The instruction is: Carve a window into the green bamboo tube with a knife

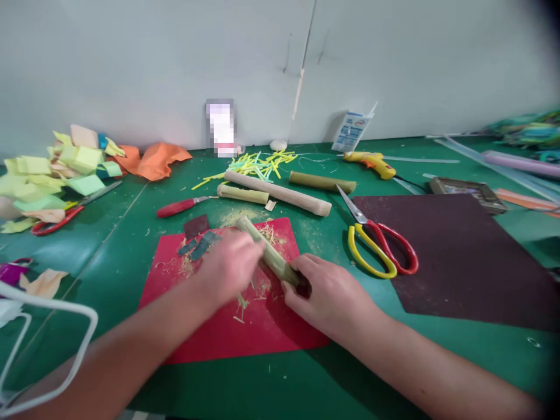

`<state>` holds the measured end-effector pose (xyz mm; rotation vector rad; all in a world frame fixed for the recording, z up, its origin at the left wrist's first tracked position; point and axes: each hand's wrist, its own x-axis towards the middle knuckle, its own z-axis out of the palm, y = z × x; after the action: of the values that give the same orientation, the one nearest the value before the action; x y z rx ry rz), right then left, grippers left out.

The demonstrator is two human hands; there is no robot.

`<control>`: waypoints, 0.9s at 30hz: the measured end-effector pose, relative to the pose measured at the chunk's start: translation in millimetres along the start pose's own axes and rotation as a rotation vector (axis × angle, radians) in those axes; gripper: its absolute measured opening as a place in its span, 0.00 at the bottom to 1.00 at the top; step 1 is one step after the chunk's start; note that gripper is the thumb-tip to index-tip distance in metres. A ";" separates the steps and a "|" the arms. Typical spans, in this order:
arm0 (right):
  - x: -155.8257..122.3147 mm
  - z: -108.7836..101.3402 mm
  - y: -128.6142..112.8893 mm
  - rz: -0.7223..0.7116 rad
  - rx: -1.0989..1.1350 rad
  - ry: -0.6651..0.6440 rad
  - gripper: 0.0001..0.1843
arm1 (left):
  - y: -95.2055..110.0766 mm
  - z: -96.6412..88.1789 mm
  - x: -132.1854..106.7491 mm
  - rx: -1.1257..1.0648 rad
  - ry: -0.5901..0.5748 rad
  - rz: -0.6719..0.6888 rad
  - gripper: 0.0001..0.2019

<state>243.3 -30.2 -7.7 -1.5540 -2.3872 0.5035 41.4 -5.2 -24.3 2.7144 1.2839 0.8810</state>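
Note:
A pale green bamboo tube [272, 255] lies slantwise over a red sheet [196, 332] strewn with thin shavings [262, 287]. Its near end sits in the closed fingers of my right hand [330, 294]; a dark patch shows under that end. My left hand [234, 259], blurred by motion, is closed against the tube's far half; whatever its fingers pinch is hidden. Beside my left hand are several small dark grey-green scraps [202, 246] and a brown square piece [196, 226]. Beyond it lies a red-handled carving tool [181, 207].
Behind lie a long pale stick [280, 192], two more bamboo pieces [242, 195] and yellow-green strips [258, 165]. Yellow-and-red scissors [376, 239] rest partly on a dark brown sheet [459, 256]. A yellow glue gun [370, 163] is farther back. Paper scraps [56, 169] pile up left.

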 end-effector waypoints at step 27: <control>-2.1 -0.9 0.0 -0.022 0.003 0.002 0.04 | 9.4 -2.5 -0.3 -0.114 -0.119 0.034 0.11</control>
<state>244.5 -32.0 -6.9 -1.5242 -2.3989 0.5005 46.6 -12.2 -20.2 2.6630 1.1331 0.7574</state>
